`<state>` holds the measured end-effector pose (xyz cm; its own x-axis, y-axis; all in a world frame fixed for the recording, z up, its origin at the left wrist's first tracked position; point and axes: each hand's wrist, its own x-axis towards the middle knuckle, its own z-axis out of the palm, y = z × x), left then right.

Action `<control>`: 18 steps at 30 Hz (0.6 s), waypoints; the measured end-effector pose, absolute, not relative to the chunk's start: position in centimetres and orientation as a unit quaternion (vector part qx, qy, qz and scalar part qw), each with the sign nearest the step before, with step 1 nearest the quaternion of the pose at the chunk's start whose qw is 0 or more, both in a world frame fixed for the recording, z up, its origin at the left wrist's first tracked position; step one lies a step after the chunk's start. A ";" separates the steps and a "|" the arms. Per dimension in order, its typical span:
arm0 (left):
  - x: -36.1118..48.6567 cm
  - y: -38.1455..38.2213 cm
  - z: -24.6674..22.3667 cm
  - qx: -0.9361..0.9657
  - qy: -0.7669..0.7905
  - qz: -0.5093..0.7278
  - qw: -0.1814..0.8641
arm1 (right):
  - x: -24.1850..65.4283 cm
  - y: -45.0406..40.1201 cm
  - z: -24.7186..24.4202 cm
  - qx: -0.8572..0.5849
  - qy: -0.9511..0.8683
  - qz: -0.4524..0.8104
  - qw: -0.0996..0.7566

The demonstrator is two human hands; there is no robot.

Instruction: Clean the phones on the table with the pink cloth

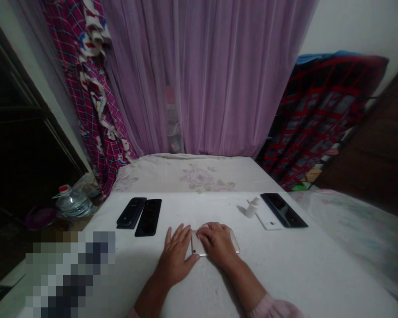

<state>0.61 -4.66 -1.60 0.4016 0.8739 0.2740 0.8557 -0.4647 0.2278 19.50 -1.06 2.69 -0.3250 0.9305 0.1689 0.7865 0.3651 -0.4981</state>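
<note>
A pale gold smartphone [234, 242] lies on the white-covered table, its camera corner to the left, so its back faces up. My left hand [175, 258] rests flat at the phone's left end, fingers spread, with the thumb at its near corner. Over the middle of the phone, my right hand [219, 243] has its fingers bent and pressed together against the back. A small light-coloured bit shows at those fingertips, too small to name. The right hand covers much of the phone.
Two dark phones, one [132, 213] beside another [148, 217], lie at left. At right stand a small white spray bottle [252, 207], a white phone [268, 221] and a dark phone [284, 210]. A purple curtain [219, 79] hangs behind; a large water bottle [73, 202] sits left of the table.
</note>
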 end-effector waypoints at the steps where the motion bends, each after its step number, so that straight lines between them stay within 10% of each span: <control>1: 0.7 -4.7 -1.5 0.835 0.520 0.178 0.033 | 19.2 -0.8 2.7 -0.548 -0.793 0.159 0.214; 18: 1.4 -4.4 0.0 0.781 0.559 0.257 0.112 | 18.8 -0.7 1.6 -0.474 -0.807 0.216 0.279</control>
